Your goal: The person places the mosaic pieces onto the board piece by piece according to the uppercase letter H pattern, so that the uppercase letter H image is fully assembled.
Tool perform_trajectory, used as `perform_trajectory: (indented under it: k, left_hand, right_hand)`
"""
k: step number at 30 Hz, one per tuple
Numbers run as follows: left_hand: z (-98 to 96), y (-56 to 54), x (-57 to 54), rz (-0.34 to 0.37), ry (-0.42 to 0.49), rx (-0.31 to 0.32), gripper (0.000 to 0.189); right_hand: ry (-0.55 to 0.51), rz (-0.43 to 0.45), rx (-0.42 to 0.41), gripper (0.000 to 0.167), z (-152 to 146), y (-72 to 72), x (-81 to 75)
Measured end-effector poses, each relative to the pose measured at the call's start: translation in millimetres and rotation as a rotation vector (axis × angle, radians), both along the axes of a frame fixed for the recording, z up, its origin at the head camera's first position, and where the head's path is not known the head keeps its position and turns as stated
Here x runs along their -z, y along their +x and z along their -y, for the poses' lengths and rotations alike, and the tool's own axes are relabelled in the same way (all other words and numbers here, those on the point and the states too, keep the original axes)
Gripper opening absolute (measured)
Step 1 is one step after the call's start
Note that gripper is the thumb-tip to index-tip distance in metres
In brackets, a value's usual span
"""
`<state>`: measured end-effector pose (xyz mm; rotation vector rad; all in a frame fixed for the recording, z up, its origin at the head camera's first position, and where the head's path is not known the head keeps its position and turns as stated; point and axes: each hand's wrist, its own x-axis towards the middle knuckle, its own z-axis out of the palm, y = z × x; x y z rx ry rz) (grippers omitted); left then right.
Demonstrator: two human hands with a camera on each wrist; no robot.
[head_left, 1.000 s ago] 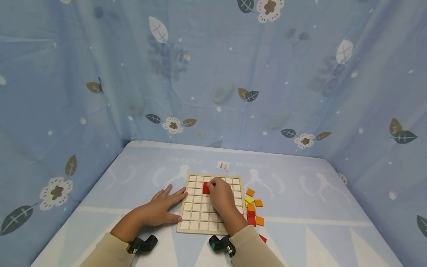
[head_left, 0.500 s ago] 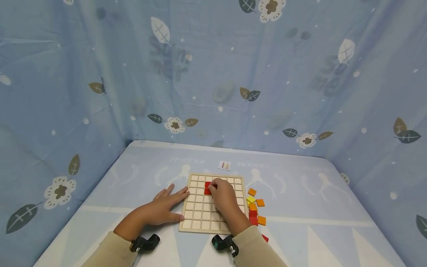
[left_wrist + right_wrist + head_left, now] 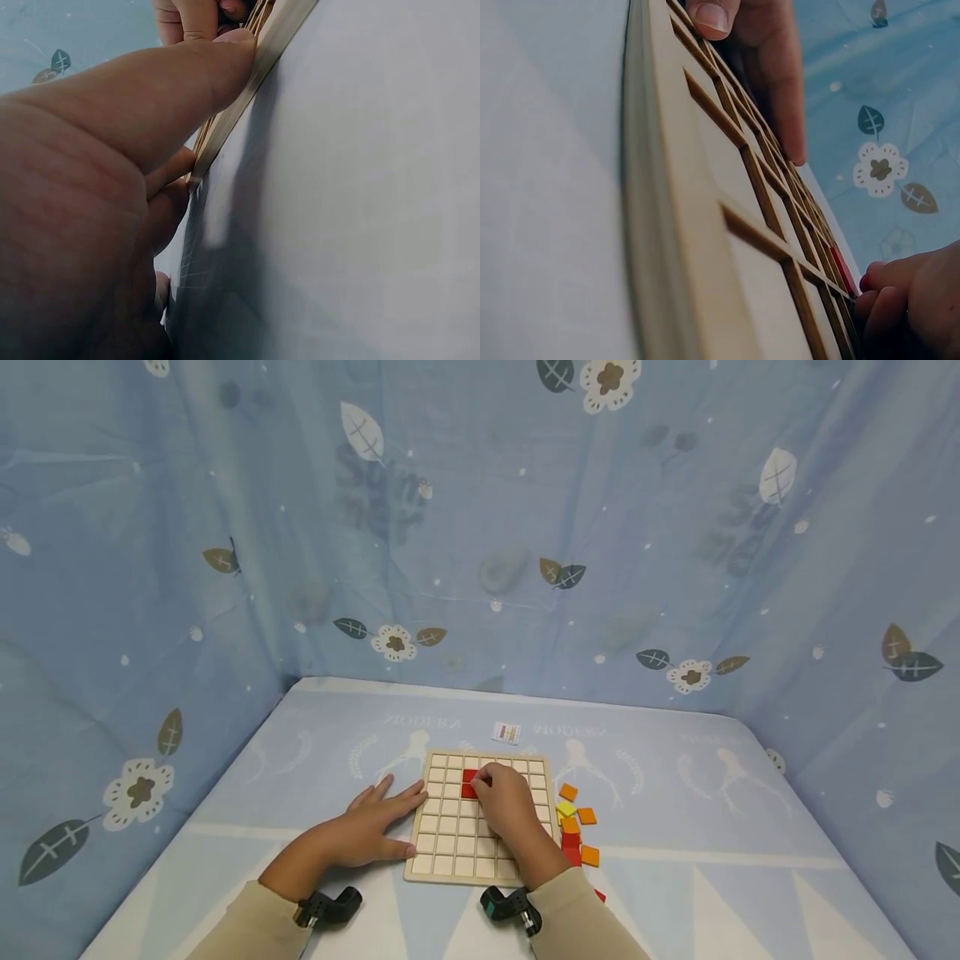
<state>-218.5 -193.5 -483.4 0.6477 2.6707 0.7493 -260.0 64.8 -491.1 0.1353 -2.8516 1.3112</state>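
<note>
A square wooden board (image 3: 457, 881) with a grid of shallow cells lies on the table. Spread out along its left edge, my left hand (image 3: 367, 831) touches the frame with thumb and fingertips. In the left wrist view its thumb (image 3: 202, 71) presses on the board's side. My right hand (image 3: 510, 802) reaches over the board from the right, thumb and fingers curled together, pinching at a red square tile (image 3: 467, 791). Directly behind it lies another red tile (image 3: 469, 774). The right wrist view shows red tile (image 3: 842, 270) at the fingertips, largely hidden by the hand.
Right of the board lies a loose group of tiles: several orange tiles (image 3: 587, 816), a yellow tile (image 3: 566, 809) and red tiles (image 3: 571, 852). A small printed card (image 3: 506, 733) lies behind the board. A patterned blue curtain (image 3: 480, 527) encloses the table.
A second ago the right fingers were further up over the red tiles; they now sit slightly lower, showing both tiles more clearly. The left hand stays on the board's edge.
</note>
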Motion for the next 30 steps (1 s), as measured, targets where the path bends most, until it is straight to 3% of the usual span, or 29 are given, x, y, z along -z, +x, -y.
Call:
perform_trajectory:
  k: [5,10,20,30]
  left_hand:
    - [2.3,2.3,1.2,0.001,-0.002,-0.010,0.092]
    - [0.8,1.1,3.4,-0.003,0.019,0.004,0.092]
    - [0.5,2.3,1.4,0.016,0.033,0.000,0.092]
    - [-1.3,-4.4,2.2,0.011,0.018,0.005,0.092]
  right_hand:
    - [-0.011,0.007,-0.032,0.010,0.8,-0.5,2.5]
    - [-0.093,0.066,-0.060,0.011,-6.3,-1.3,-1.4]
    - [-0.096,0.075,-0.078,0.021,-48.5,6.0,-23.3]
    - [-0.050,0.121,0.024,0.020,-102.1,17.0,-37.8]
